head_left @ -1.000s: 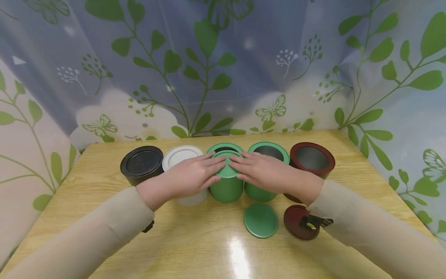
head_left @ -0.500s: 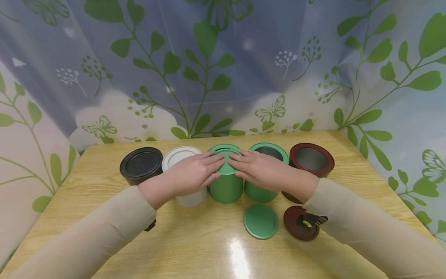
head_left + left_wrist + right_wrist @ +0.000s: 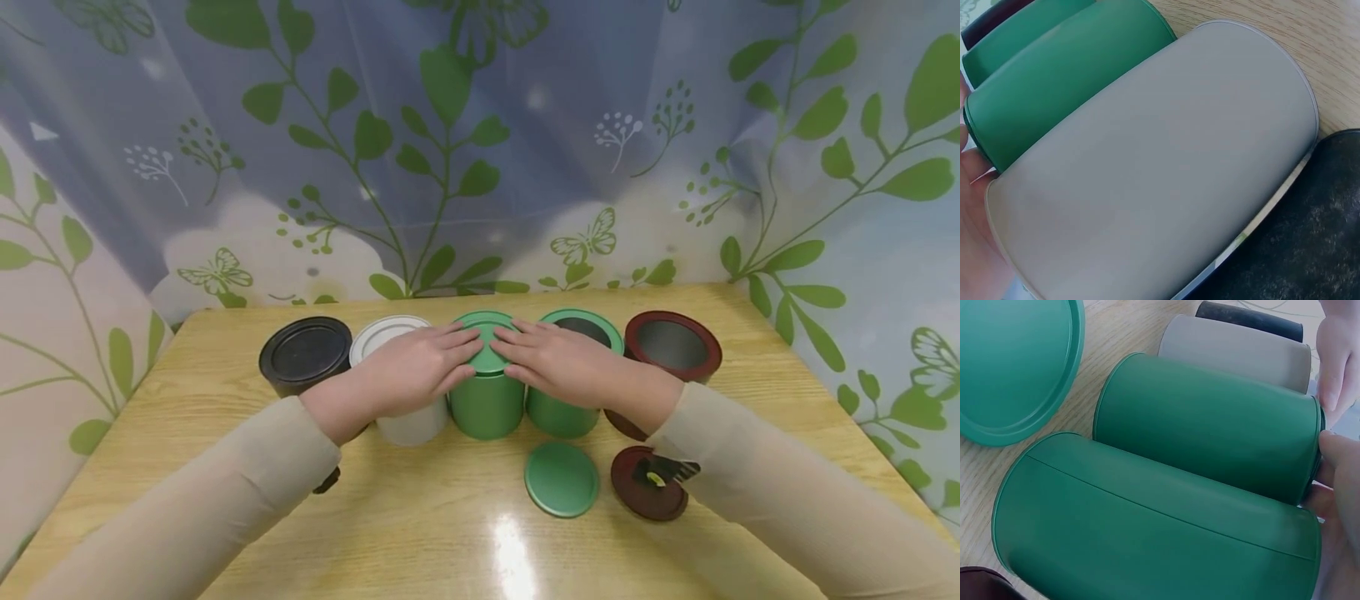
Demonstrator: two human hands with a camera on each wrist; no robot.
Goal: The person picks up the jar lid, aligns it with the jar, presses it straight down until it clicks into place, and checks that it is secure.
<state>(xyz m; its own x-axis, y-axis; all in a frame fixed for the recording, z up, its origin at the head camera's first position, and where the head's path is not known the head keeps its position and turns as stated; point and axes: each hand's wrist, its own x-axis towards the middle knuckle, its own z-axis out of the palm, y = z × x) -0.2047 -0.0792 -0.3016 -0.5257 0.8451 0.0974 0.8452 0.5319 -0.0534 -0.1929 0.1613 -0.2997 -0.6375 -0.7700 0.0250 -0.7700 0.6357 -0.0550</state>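
Note:
Both hands rest on top of a green lid (image 3: 489,357) that sits on the middle green can (image 3: 487,408). From the left, the left hand (image 3: 420,367) reaches over the white can (image 3: 411,427), its straight fingers flat on the lid. Coming from the right, the right hand (image 3: 558,362) lies across the second green can (image 3: 562,417), fingers extended onto the same lid. That second can has no lid, and its dark inside shows. In the right wrist view the right hand (image 3: 1342,469) is at the top rim of the middle can (image 3: 1210,425).
A black lidded can (image 3: 306,350) stands at the row's left end, an uncovered dark red can (image 3: 672,343) at its right end. In front lie a loose green lid (image 3: 562,479) and a dark red lid (image 3: 637,498) on the wooden table (image 3: 405,533). A patterned curtain (image 3: 525,167) hangs behind.
The green lid under both hands has shifted back and down; it was tilted with a dark gap behind it and now covers the middle can's top. Both hands stayed on it.

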